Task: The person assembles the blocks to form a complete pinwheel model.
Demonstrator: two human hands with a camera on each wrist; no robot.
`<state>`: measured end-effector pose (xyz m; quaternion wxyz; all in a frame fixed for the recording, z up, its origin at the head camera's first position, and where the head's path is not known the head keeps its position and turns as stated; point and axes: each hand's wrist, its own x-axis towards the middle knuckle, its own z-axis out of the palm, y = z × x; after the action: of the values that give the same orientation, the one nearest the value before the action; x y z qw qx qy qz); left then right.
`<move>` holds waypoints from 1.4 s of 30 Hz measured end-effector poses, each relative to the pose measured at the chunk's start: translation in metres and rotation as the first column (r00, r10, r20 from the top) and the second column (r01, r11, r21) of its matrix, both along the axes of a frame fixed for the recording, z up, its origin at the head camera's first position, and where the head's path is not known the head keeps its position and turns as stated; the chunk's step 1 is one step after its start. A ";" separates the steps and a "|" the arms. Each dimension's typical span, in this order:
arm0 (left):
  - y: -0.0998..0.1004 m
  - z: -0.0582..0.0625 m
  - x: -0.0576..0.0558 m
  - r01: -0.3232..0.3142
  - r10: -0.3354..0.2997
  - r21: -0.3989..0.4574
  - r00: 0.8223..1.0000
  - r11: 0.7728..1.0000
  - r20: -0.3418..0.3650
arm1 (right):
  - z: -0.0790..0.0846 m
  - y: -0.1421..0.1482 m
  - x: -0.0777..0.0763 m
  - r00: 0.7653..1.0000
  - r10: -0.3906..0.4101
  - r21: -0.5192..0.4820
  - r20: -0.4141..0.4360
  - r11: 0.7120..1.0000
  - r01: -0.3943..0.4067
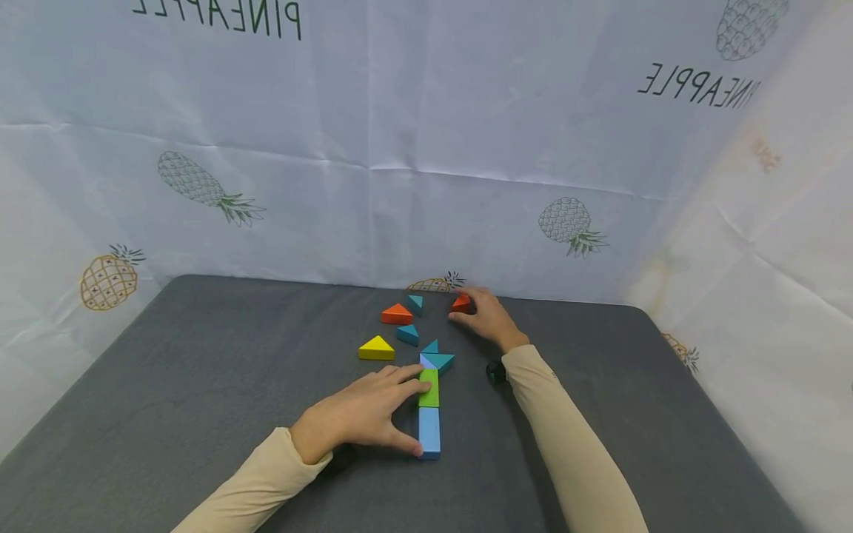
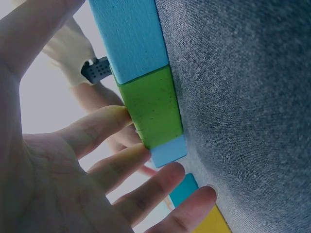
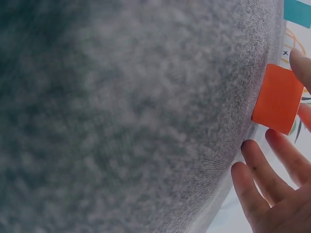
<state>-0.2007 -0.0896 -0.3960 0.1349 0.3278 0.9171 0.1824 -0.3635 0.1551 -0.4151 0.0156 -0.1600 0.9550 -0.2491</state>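
Note:
My left hand (image 1: 363, 407) lies beside a row of blocks, fingers spread and fairly straight. Its fingertips touch the green block (image 2: 151, 107), and its thumb is at the near end of the blue rectangular block (image 1: 429, 433). Beyond the green block are a lavender-blue piece (image 2: 168, 151) and teal triangular blocks (image 1: 437, 360). Near the table's far edge, my right hand (image 1: 492, 320) has thumb and fingers around an orange-red triangular block (image 3: 278, 99). Its other fingers are spread in the right wrist view.
Left of the row sit a yellow triangular block (image 1: 376, 349), another orange-red triangular block (image 1: 396, 314) and two teal ones, one (image 1: 408, 334) nearer and one (image 1: 415, 304) farther. The dark grey table (image 1: 220, 385) ends at a pineapple-printed cloth (image 1: 413, 96) behind.

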 end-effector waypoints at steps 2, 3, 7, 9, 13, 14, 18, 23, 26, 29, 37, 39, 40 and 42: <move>0.000 0.000 0.000 0.001 -0.001 -0.002 1.000 1.000 0.000 | -0.001 0.000 -0.001 1.000 -0.003 -0.005 -0.003 1.000 0.003; 0.000 0.000 0.000 0.001 -0.001 -0.002 1.000 1.000 0.000 | -0.001 0.001 -0.001 1.000 -0.007 -0.009 -0.001 1.000 0.007; 0.000 0.001 0.000 0.000 0.000 -0.003 1.000 1.000 0.005 | -0.002 0.001 -0.001 1.000 -0.014 -0.017 -0.004 1.000 0.014; 0.000 0.000 0.000 0.000 0.000 0.000 1.000 1.000 0.005 | -0.002 0.000 -0.001 1.000 -0.018 -0.020 -0.006 1.000 0.017; -0.001 0.000 0.001 0.005 -0.005 0.012 1.000 1.000 -0.003 | -0.001 -0.001 0.001 1.000 -0.022 -0.016 -0.018 1.000 0.022; -0.001 0.000 0.001 0.005 -0.005 0.015 1.000 1.000 -0.003 | -0.001 -0.001 0.001 1.000 -0.023 -0.017 -0.018 1.000 0.023; -0.001 0.000 0.001 0.008 -0.008 0.018 1.000 1.000 -0.005 | -0.001 -0.002 0.002 0.999 -0.030 -0.021 -0.017 0.999 0.029; -0.001 0.000 0.001 0.003 -0.004 0.017 1.000 1.000 0.002 | -0.002 -0.002 0.002 0.999 -0.037 -0.029 -0.021 0.999 0.037; -0.001 0.000 0.000 0.004 -0.004 0.015 1.000 1.000 0.005 | -0.002 -0.002 0.002 0.999 -0.041 -0.037 -0.019 0.998 0.041; -0.001 0.000 -0.001 0.004 -0.004 0.008 1.000 1.000 0.005 | -0.001 -0.002 0.003 0.999 -0.042 -0.043 -0.015 0.998 0.041; 0.000 0.000 -0.001 0.004 -0.004 -0.002 1.000 1.000 0.005 | 0.001 0.000 0.005 1.000 -0.019 -0.019 -0.025 1.000 0.018; 0.000 0.000 -0.001 0.004 -0.004 -0.003 1.000 1.000 0.004 | 0.001 0.000 0.005 1.000 -0.015 -0.013 -0.022 1.000 0.015; 0.000 0.000 -0.001 0.003 -0.003 -0.004 1.000 1.000 0.005 | 0.002 0.000 0.006 1.000 -0.013 -0.007 -0.023 1.000 0.013; 0.000 0.000 0.000 0.001 -0.001 -0.005 1.000 1.000 0.007 | 0.002 0.000 0.006 1.000 -0.011 -0.002 -0.022 1.000 0.011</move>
<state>-0.2011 -0.0894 -0.3956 0.1391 0.3270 0.9170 0.1810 -0.3571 0.1550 -0.4134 0.0037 -0.1576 0.9557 -0.2486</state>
